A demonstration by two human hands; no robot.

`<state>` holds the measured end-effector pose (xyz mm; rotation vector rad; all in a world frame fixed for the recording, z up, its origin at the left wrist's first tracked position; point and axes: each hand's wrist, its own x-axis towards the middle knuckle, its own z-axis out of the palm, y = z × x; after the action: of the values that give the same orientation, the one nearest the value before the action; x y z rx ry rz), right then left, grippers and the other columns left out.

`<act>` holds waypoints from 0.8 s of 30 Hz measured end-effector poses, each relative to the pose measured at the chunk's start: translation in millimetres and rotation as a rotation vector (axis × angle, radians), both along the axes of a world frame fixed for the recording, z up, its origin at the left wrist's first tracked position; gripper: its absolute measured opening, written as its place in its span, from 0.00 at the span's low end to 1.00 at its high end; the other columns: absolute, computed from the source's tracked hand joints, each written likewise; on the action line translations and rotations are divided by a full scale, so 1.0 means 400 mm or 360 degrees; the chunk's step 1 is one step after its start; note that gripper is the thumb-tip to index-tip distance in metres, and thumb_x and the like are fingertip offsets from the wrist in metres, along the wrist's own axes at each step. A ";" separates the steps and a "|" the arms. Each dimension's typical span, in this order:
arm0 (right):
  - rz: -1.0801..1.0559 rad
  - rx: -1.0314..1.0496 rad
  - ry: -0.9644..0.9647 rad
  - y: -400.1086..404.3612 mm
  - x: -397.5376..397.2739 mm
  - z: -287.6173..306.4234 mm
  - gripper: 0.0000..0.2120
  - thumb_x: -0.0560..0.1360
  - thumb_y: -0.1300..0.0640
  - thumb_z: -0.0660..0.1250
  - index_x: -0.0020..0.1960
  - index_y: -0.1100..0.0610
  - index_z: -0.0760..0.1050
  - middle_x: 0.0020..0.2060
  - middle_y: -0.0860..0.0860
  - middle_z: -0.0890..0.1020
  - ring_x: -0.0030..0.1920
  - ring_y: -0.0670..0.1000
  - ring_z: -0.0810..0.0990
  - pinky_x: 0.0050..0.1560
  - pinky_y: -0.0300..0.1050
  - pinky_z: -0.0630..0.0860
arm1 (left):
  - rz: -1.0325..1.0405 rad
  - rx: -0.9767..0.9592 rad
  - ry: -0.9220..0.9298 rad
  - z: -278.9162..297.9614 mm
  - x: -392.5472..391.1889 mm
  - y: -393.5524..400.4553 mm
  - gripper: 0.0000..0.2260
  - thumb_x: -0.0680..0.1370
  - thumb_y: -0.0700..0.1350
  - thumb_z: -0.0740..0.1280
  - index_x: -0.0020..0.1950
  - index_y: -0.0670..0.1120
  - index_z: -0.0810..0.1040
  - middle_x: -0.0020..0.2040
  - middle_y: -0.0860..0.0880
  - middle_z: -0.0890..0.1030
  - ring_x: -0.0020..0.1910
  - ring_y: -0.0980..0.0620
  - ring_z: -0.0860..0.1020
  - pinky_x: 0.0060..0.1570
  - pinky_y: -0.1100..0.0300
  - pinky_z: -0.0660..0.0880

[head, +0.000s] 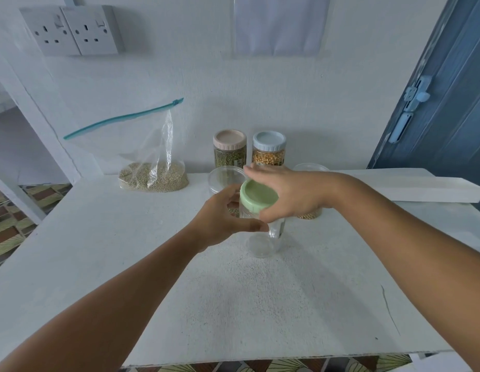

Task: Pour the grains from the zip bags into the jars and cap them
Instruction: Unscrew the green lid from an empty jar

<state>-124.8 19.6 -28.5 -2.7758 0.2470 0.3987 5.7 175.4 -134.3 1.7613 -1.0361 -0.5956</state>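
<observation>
From the head view, both forearms reach forward over the white surface [260, 304] and meet at a clear empty jar [265, 237] standing near its middle. The left hand [220, 224] curls round the jar's side, thumb in front. The right hand [284, 191] arches over the top, fingers and thumb gripping the green lid [257, 196] on the jar's mouth. A zip bag [153, 167] of pale grains leans against the wall at back left, well apart. Two filled, capped jars [229, 149] stand behind the hands.
</observation>
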 end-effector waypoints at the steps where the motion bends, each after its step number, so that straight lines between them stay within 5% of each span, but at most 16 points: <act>1: -0.0004 0.0008 0.0016 0.000 -0.001 0.001 0.52 0.76 0.37 0.70 0.85 0.45 0.38 0.83 0.41 0.41 0.83 0.45 0.39 0.83 0.54 0.47 | -0.0001 0.0002 -0.0005 0.001 0.000 0.000 0.37 0.63 0.51 0.87 0.68 0.54 0.76 0.59 0.57 0.85 0.59 0.59 0.82 0.66 0.52 0.78; 5: -0.0160 -0.0109 -0.0132 0.001 0.013 -0.032 0.52 0.71 0.25 0.67 0.84 0.45 0.49 0.81 0.44 0.52 0.82 0.50 0.48 0.78 0.56 0.58 | -0.0002 -0.0011 0.0027 -0.002 0.003 0.001 0.38 0.62 0.51 0.87 0.69 0.54 0.76 0.59 0.56 0.85 0.60 0.57 0.82 0.66 0.49 0.79; 13: 0.0092 -0.0012 -0.0183 -0.025 0.027 -0.022 0.46 0.71 0.47 0.77 0.83 0.43 0.57 0.73 0.40 0.63 0.73 0.45 0.64 0.71 0.47 0.69 | -0.0022 0.0005 0.0007 -0.001 0.002 -0.002 0.37 0.63 0.51 0.87 0.69 0.54 0.75 0.60 0.57 0.84 0.61 0.58 0.81 0.64 0.56 0.77; 20: 0.0148 0.0091 -0.0222 -0.046 0.024 -0.026 0.43 0.68 0.51 0.78 0.78 0.39 0.62 0.68 0.38 0.67 0.68 0.45 0.70 0.64 0.46 0.74 | -0.0069 0.0012 0.0004 0.005 0.005 -0.010 0.35 0.64 0.50 0.86 0.67 0.58 0.75 0.60 0.57 0.84 0.60 0.59 0.81 0.63 0.58 0.77; 24: 0.0114 0.0279 -0.0356 -0.047 0.023 0.005 0.41 0.69 0.53 0.78 0.76 0.38 0.65 0.68 0.38 0.69 0.66 0.43 0.72 0.63 0.42 0.74 | -0.0108 0.0038 0.0062 0.005 0.023 -0.006 0.37 0.63 0.48 0.87 0.69 0.55 0.76 0.61 0.55 0.85 0.62 0.56 0.81 0.67 0.50 0.77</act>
<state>-115.5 0.7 -26.3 -2.6319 0.0557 0.1176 15.0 172.8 -132.3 1.7340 -1.0693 -0.6850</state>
